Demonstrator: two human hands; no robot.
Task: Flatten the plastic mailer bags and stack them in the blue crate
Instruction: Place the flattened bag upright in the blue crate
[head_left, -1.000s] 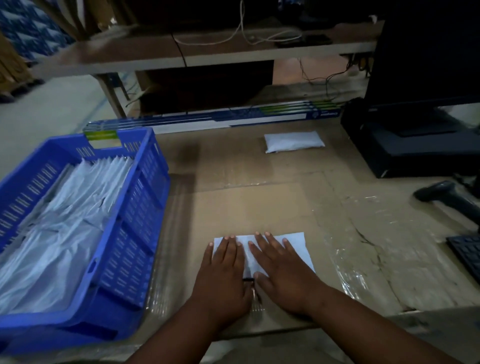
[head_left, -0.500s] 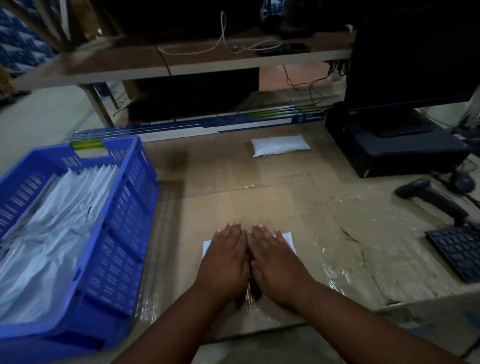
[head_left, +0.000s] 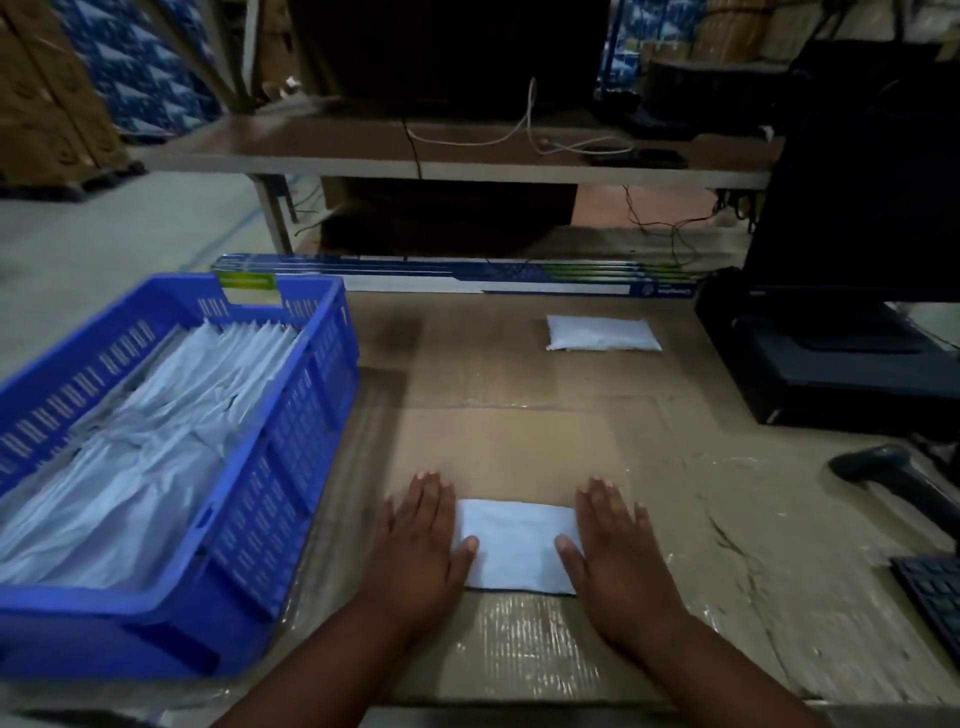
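A small white mailer bag lies flat on the cardboard-covered table near the front edge. My left hand lies flat on its left end with fingers straight. On the right end, my right hand lies flat the same way. A blue crate stands at the left, holding a stack of several flattened white mailer bags. A second, puffy white mailer bag lies farther back on the table, out of both hands' reach.
A black printer and monitor stand at the back right. A black barcode scanner and a keyboard corner lie at the right edge. A long blue-and-white box runs along the table's back.
Both hands were side by side on the middle of the bag; they have slid apart to its left and right ends, uncovering the bag's centre.
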